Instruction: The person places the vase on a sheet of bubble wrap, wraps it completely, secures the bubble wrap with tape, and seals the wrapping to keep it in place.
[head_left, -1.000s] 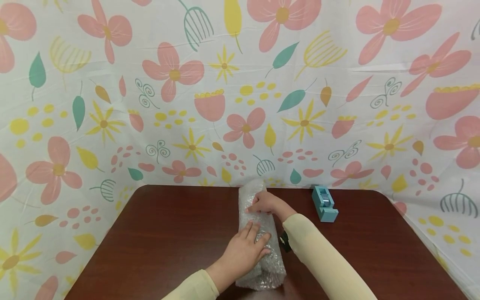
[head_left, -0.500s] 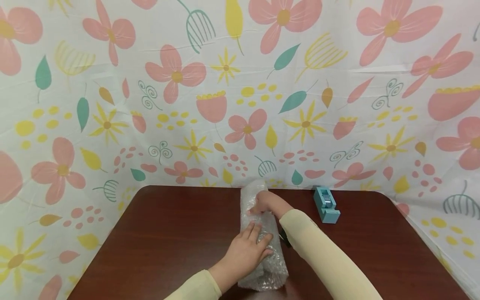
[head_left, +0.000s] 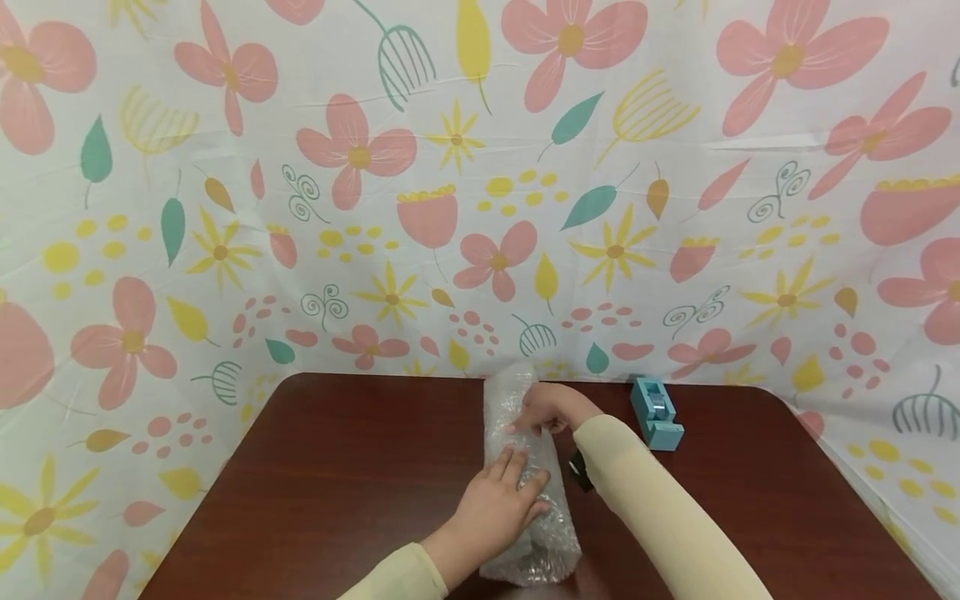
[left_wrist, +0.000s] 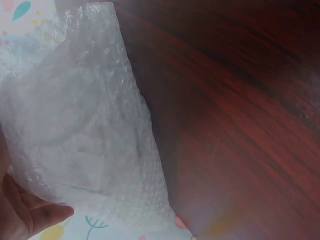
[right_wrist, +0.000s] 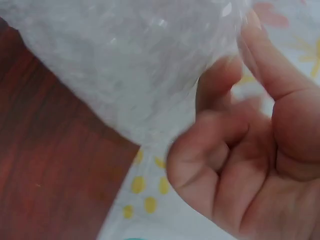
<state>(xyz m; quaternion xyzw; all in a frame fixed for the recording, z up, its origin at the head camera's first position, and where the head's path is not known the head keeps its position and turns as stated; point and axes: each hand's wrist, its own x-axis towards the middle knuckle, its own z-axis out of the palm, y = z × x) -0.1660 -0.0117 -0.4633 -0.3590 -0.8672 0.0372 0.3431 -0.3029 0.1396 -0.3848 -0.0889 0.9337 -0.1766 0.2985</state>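
Note:
A long roll of clear bubble wrap [head_left: 504, 417] lies lengthwise on the dark brown table, its near end bunched and crinkled. My left hand [head_left: 495, 504] rests on the roll's nearer half, fingers straight and spread. In the left wrist view, the bubble wrap [left_wrist: 95, 115] fills the left side beside part of the left hand [left_wrist: 30, 212]. Farther along the roll, my right hand [head_left: 553, 407] is bent over the right edge with curled fingers. The right wrist view shows the right hand's [right_wrist: 240, 145] thumb and forefinger pinching the bubble wrap [right_wrist: 130, 65] by its edge.
A light-blue tape dispenser [head_left: 657, 417] with a roll of tape stands at the table's back right. Below the right sleeve [head_left: 637, 467] a small black item [head_left: 579, 472] shows. A floral cloth [head_left: 360, 233] hangs behind the table [head_left: 360, 467].
My right hand has shifted slightly to the right at the edge of the bubble wrap. My left hand stays on the roll. The whole head view has shifted a little.

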